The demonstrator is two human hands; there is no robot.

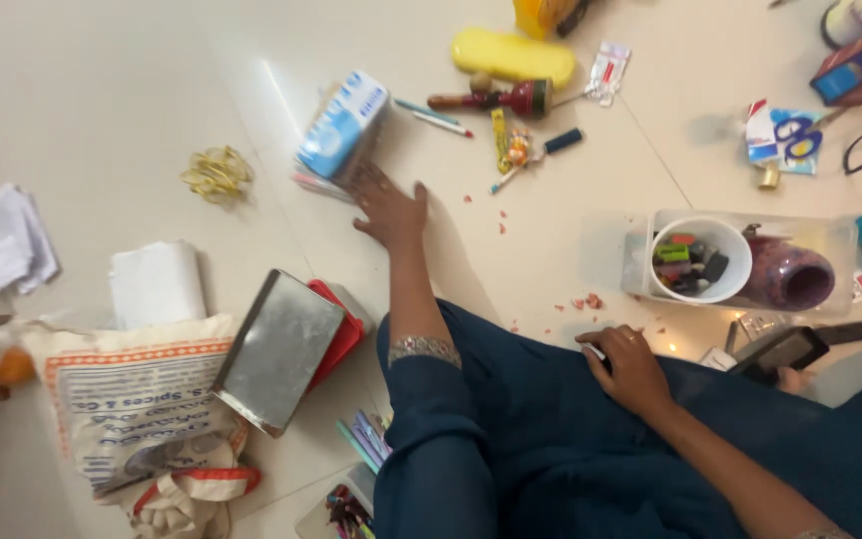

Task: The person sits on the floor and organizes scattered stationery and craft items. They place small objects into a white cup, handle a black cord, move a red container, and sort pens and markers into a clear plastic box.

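I sit on a pale tiled floor in dark blue clothing. My left hand [389, 208] lies flat on the floor with its fingers spread, just below a blue and white packet [343, 126] and touching some pens under it. A silver bangle sits at that arm's sleeve cuff. My right hand [629, 367] rests on my lap with fingers curled around a small white object that is mostly hidden. Red crumbs [587, 300] lie scattered on the floor between the hands.
A clear box [835, 240] at right holds a white cup of small items and a purple vase. A metal tin [279, 349] lies on a red lid beside a printed cloth bag [137, 399]. A yellow case [513, 56], wooden toy, pens, scissors pack and gold bangles [216, 172] lie around.
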